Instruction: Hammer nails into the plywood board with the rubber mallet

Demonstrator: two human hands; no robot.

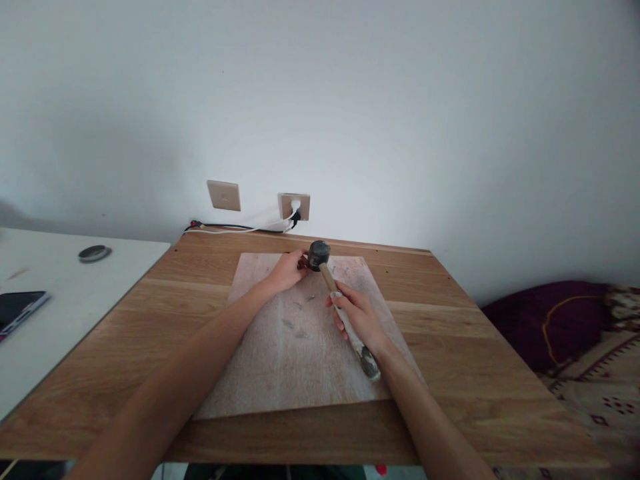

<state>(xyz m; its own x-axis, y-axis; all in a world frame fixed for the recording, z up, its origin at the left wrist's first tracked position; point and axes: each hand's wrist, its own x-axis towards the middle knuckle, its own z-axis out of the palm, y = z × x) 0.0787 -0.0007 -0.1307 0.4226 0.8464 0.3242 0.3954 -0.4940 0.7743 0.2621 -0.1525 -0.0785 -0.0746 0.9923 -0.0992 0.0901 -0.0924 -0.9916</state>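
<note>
In the head view, the right hand (359, 313) is closed around the pale, worn, dark-ended grip of a mallet (353, 337) with a rounded black head and a wooden handle. The mallet slants over the upper part of a pale, pinkish-grey rectangular board (305, 373), its head pointing away from the person and its butt toward the lower right. Whether the head touches the board cannot be told.

The left hand (290, 268) is at the far side of the board, its fingers bent just beside the mallet head. The black head and the dark fingertips crowd together there, so I cannot tell how far the fingers are closed or what they may hold.

Several small grey marks (301, 335) show on the board between the forearms, which cross its left and right edges and hide parts of them. The board lies on a brown wood-grain table (480, 360) with its back edge close to a white wall (400, 133). On the wall are a beige blank plate (224, 196) and a beige socket (305, 211) with plugs in it; a white cable (227, 231) and a black cable (270, 231) run left along the table's back edge.

A white tabletop (60, 333) adjoins on the left, bearing a grey round object (94, 253) and a dark-screened phone (19, 308). To the right are a purple cushion (530, 330) and a beige patterned cloth (595, 380).
</note>
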